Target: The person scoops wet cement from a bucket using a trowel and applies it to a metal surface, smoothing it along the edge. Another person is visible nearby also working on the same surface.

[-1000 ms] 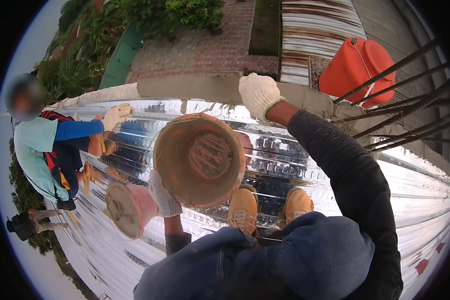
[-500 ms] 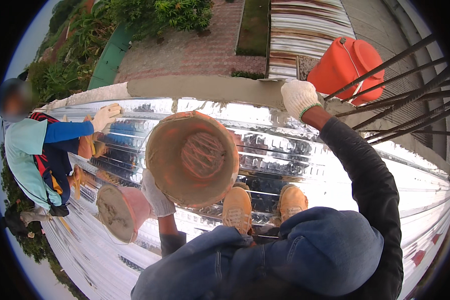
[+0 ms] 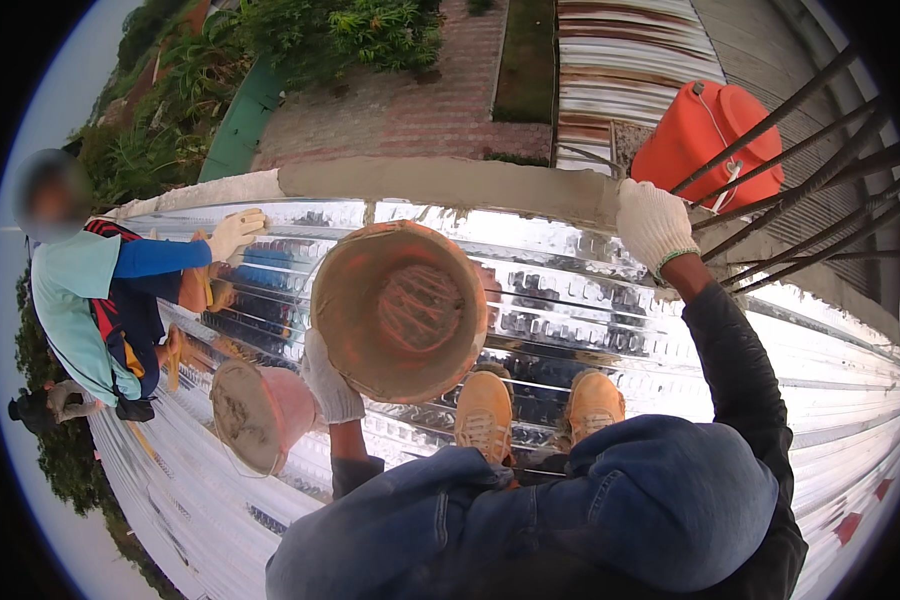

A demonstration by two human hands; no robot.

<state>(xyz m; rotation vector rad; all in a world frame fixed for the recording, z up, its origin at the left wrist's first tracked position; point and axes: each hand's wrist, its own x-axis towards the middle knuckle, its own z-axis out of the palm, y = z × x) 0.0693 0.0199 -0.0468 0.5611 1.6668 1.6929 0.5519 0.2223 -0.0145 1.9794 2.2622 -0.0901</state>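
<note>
Shiny ribbed metal roof underfoot, so the left hand grips the big bucket, probably to keep it steady. It's just ahead of the boots, handy for the right hand, closed around what looks like a trowel at the wall top.

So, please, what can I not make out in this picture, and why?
All in the head view:
Left hand: fingertips, hidden behind the mortar-smeared bucket.
Thin-bladed tool: handle, hidden in the right hand.
Co-worker's face: blurred.
Orange lidded container: partly covered by rebar rods.
Farther person: too small for details.
</note>
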